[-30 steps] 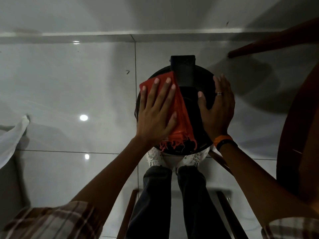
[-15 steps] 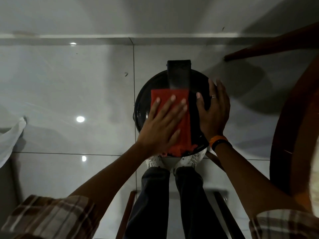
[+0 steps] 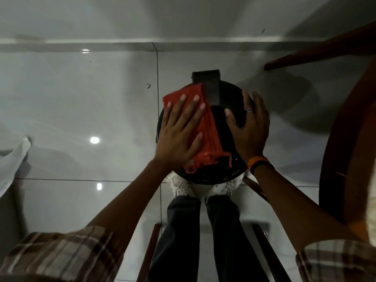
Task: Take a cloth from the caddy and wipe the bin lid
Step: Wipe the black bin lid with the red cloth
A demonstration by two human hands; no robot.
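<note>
A round black bin lid [image 3: 221, 174] with a raised black hinge block [image 3: 206, 86] at its far side sits on the floor right in front of my feet. A red fringed cloth [image 3: 209, 135] lies across the lid's left half. My left hand [image 3: 181, 131] presses flat on the cloth with fingers spread. My right hand [image 3: 249, 127], wearing a ring and an orange-and-black wristband, rests flat on the lid's right edge with its fingers apart. The caddy is not in view.
Glossy grey floor tiles [image 3: 81, 110] surround the bin, with a wall skirting [image 3: 101, 45] beyond. A dark wooden round table edge [image 3: 341, 139] and a wooden leg [image 3: 317, 51] stand to the right. White fabric [image 3: 12, 159] hangs at the left. Chair rails [image 3: 148, 253] flank my legs.
My left hand has slid the red cloth from the lid's middle back toward its far left, turning the cloth at an angle. My right hand has stayed on the lid's right edge.
</note>
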